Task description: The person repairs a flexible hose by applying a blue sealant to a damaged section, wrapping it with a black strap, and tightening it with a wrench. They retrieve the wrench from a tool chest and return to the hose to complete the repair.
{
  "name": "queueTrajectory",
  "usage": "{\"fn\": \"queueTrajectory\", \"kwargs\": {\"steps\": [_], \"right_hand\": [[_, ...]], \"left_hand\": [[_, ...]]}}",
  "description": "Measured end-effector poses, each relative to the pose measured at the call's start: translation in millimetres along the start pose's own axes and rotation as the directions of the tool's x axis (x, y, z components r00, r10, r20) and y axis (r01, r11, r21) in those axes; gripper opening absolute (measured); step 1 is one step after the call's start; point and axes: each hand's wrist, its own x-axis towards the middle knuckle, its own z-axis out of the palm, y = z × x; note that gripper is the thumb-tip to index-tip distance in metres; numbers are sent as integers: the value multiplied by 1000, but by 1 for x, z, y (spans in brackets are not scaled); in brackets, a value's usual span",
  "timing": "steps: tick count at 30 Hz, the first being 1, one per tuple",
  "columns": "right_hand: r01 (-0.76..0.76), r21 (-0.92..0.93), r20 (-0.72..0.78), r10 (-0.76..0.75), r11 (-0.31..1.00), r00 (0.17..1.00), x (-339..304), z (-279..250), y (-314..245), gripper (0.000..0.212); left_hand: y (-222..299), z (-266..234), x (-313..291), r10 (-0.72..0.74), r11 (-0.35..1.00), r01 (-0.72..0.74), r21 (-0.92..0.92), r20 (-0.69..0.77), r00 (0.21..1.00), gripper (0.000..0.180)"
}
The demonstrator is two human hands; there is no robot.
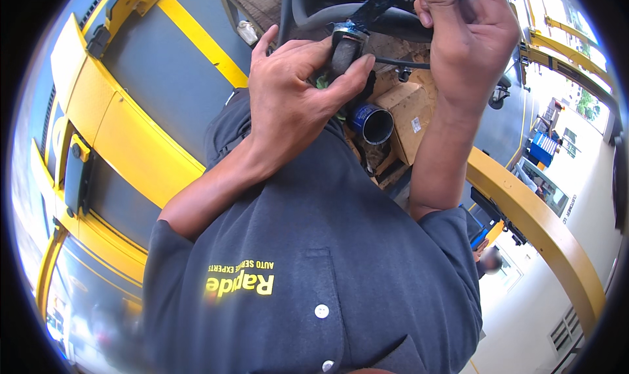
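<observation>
Dark cloth shirt (282, 230) comes nearest. Beyond, left hand (288, 79) pinches a curved matte-black tube (344, 54), long axis pointing away from the body. Glossy dark strip (383, 7) slants from its end toward the curled right hand (465, 30); its grip I cannot tell. Farther, an open-mouthed blue cylinder (360, 120) sits beside the cardboard box's (414, 119) left edge.

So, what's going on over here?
A person is working bare-handed on a dark curved piece, gripped in the left hand. A dark, shiny strip runs from its top end up toward the raised right hand, whose fingertips are partly cut off by the picture's edge. Beyond the hands sit a blue open-ended cylinder and a cardboard box.
</observation>
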Motion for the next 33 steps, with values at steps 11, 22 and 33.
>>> {"fn": "queueTrajectory", "kwargs": {"steps": [11,22,33], "right_hand": [[45,-111,134,-30,993,991,4,-7,-3,27],[-80,-115,-33,77,990,996,-8,-16,-14,27],[136,-193,31,-133,972,991,0,-24,-3,26]], "left_hand": [[-1,2,1,31,999,-31,-9,-21,999,31],[2,1,4,85,996,-86,-8,-43,995,26],[0,0,4,68,998,-68,0,-21,997,25]]}}
